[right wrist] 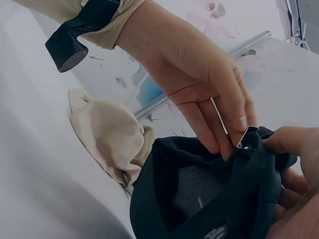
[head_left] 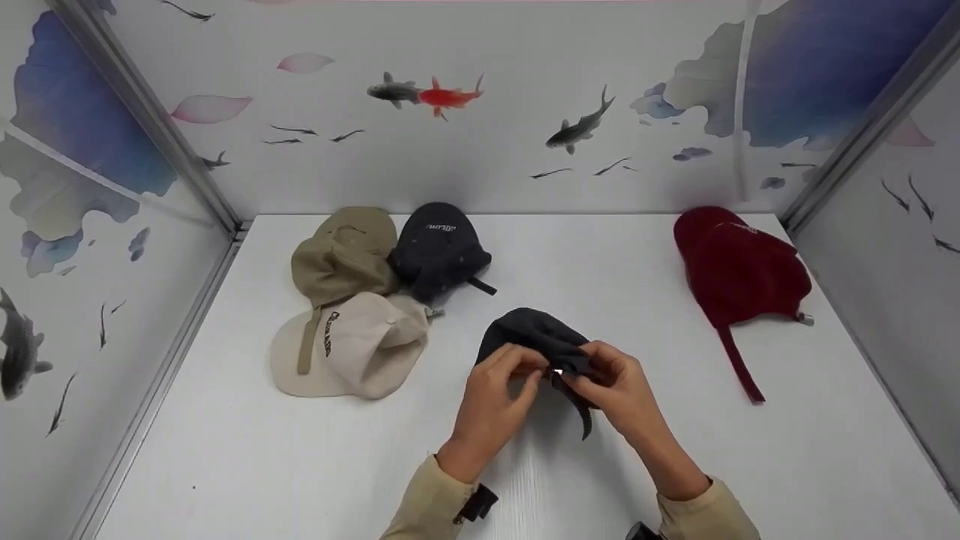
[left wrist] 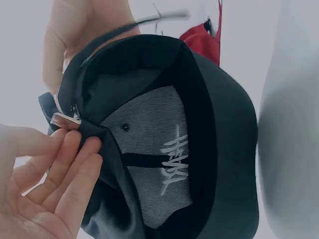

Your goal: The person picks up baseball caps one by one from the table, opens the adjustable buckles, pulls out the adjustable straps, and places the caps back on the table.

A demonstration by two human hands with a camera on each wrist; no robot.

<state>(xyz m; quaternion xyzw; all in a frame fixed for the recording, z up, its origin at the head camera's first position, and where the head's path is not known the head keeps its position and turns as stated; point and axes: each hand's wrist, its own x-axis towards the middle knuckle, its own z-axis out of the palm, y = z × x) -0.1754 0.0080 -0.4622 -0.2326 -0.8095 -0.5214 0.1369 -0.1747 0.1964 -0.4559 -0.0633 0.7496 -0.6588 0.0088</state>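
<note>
A dark cap (head_left: 529, 330) is held between both hands, its inside turned toward the left wrist camera and white stitching showing within. My left hand (head_left: 491, 401) pinches the small metal buckle (left wrist: 65, 121) at the back of the cap between thumb and fingers. Opposite it, my right hand (head_left: 622, 386) grips the cap's back edge, thumb on one side and fingers curled under in the right wrist view. A loose strap end (head_left: 583, 420) hangs below the hands.
At the left lie an olive cap (head_left: 345, 255), a black cap (head_left: 439, 247) and a cream cap (head_left: 382, 345), close together. A red cap (head_left: 739, 270) with its strap hanging loose lies at the right. Patterned panels (head_left: 487, 165) wall in the white table (head_left: 225, 465).
</note>
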